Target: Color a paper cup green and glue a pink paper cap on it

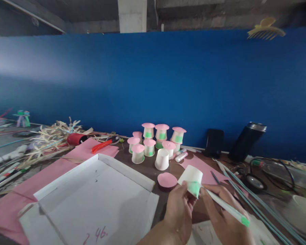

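Note:
My left hand [177, 212] is closed around a white paper cup [193, 174], tilted, with a green patch coloured on its side near the rim. In my right hand [225, 212] is a white marker pen [225, 205] with a green end, its tip against or very near the green patch. Just left of the held cup lies a pink paper disc [167, 180]. Behind it a plain white paper cup [162, 160] stands upside down. Several more upturned cups [149, 148] with green patches and pink disc tops stand farther back, some stacked.
An open white box lid [91, 200] lies left, over pink paper sheets [12, 207]. Orange-handled scissors [101, 146], shredded paper strips [56, 136] and a red cylinder [76, 139] sit beyond. At right are a black phone [214, 143], a dark flask [247, 142] and pale cords [257, 204]. A blue partition [153, 81] rises behind.

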Motion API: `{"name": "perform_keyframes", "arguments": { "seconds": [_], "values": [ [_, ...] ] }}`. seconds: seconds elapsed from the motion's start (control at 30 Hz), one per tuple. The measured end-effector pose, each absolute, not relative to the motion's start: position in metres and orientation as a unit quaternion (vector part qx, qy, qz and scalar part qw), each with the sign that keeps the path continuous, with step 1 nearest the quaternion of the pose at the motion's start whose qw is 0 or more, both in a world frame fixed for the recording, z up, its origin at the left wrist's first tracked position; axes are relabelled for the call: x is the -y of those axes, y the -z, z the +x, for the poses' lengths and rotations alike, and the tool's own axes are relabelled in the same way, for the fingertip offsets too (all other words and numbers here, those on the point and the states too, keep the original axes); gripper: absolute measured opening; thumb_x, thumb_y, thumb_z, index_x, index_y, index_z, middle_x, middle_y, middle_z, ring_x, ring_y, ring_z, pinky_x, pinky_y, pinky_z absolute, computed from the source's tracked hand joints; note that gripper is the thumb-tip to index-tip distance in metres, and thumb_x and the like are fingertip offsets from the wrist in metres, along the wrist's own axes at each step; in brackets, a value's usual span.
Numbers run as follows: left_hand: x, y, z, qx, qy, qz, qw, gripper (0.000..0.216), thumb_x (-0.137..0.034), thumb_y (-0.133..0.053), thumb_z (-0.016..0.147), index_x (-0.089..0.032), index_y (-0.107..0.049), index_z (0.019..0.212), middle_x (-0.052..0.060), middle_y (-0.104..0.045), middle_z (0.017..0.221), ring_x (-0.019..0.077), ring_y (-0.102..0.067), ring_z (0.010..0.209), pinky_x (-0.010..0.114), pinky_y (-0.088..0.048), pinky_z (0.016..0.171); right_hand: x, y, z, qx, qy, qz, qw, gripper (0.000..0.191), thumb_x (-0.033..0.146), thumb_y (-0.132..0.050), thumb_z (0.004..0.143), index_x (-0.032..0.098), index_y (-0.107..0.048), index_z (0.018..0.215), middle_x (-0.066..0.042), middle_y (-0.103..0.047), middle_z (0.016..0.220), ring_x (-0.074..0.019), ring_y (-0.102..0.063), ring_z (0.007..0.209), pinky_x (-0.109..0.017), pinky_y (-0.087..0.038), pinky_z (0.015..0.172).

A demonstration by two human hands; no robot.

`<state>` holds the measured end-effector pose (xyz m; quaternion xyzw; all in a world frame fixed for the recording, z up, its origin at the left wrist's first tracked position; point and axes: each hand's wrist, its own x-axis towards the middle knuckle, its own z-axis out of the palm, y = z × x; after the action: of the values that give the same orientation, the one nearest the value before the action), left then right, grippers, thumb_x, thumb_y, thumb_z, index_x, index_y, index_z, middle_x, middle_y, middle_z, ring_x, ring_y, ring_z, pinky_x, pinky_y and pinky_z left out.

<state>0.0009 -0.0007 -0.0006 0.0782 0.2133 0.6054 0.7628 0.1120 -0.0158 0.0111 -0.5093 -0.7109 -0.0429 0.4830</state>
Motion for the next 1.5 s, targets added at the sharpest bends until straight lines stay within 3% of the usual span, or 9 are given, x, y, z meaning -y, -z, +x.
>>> {"name": "perform_keyframes", "arguments": {
  "seconds": [0.5,1.0,1.27,1.5],
  "values": [
    [-0.0004,0.0028,0.0012,-0.222,-0.608,0.078,0.758,0.019,-0.025,-0.057,0.079,-0.01,-0.064,0.088,0.011,-0.066,0.092,0.0204,-0.06,0.091,0.031,-0.044,0.085,0.0148,-0.0085,0.1145,0.724,0.017,-0.507,0.468,0.011,0.032,-0.055,0.085,0.023,-0.06,0.087,0.001,-0.066,0.077,-0.0119,-0.062,0.068,-0.02,-0.046,0.064],
    [0.0029,0.0012,0.0027,-0.209,-0.604,0.089,0.764,0.024,-0.025,-0.053,0.08,-0.01,-0.064,0.096,0.012,-0.066,0.098,0.0205,-0.059,0.093,0.031,-0.042,0.086,0.0183,-0.013,0.1134,0.724,0.036,-0.486,0.488,0.01,0.028,-0.053,0.086,0.022,-0.06,0.091,0.0,-0.064,0.077,-0.0129,-0.061,0.067,-0.021,-0.046,0.063],
    [0.0013,0.0006,0.0033,-0.218,-0.614,0.118,0.75,0.027,-0.028,-0.053,0.08,-0.008,-0.065,0.095,0.013,-0.066,0.096,0.0232,-0.058,0.097,0.034,-0.042,0.088,0.0125,-0.0092,0.1171,0.748,0.059,-0.458,0.477,0.012,0.024,-0.053,0.086,0.022,-0.06,0.096,-0.002,-0.064,0.084,-0.0147,-0.062,0.077,-0.025,-0.046,0.071],
    [0.0026,0.0012,0.0028,-0.213,-0.614,0.119,0.75,0.021,-0.025,-0.058,0.077,-0.009,-0.066,0.087,0.012,-0.067,0.092,0.0225,-0.058,0.094,0.034,-0.041,0.089,0.0139,-0.0089,0.1162,0.745,0.062,-0.468,0.471,0.01,0.026,-0.052,0.086,0.022,-0.06,0.093,-0.001,-0.065,0.081,-0.0134,-0.062,0.072,-0.023,-0.047,0.068]
  ]
}}
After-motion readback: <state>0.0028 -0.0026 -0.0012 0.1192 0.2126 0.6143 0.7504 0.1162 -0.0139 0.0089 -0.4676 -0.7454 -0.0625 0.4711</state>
